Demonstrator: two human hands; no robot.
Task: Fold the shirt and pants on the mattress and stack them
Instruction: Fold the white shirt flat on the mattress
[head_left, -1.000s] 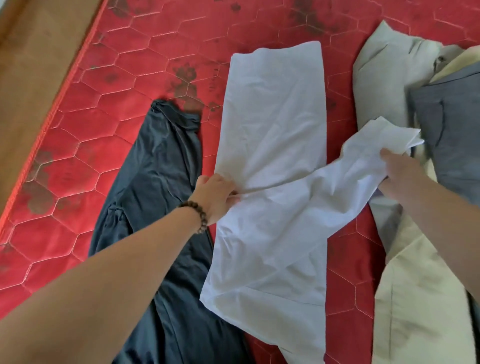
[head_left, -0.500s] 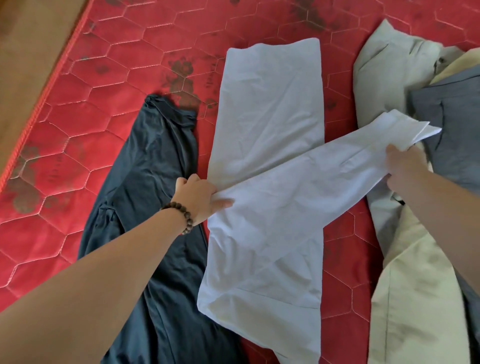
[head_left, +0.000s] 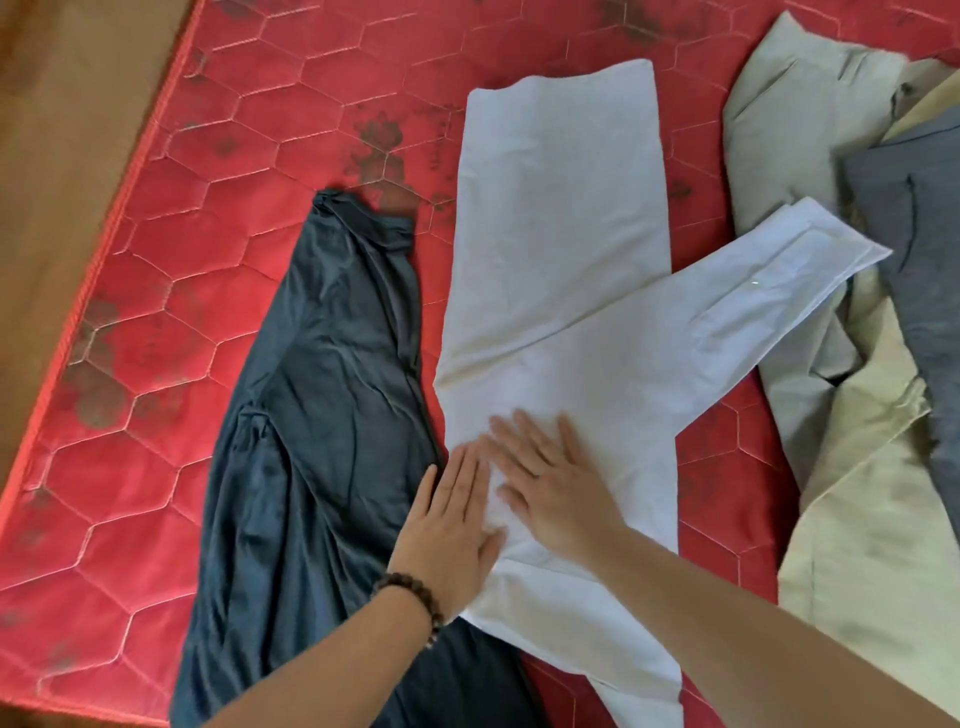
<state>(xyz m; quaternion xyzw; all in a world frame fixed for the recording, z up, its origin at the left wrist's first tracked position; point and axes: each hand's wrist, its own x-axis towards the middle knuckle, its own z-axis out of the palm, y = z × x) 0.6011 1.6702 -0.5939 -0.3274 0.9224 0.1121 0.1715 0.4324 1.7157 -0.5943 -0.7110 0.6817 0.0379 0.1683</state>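
Note:
A white shirt lies folded into a long strip down the middle of the red quilted mattress. One sleeve stretches out to the right, its cuff resting on the clothes there. My left hand and my right hand both lie flat on the lower part of the shirt, fingers spread, side by side. A dark blue-grey garment lies crumpled just left of the shirt, under my left forearm.
A pile of beige and grey clothes covers the right side of the mattress. The mattress edge runs diagonally at the left, with brown floor beyond it. A beaded bracelet is on my left wrist.
My right hand let go of the sleeve cuff and came down onto the shirt body. My left hand moved off the sleeve's base. Both now press flat; the sleeve lies out to the right.

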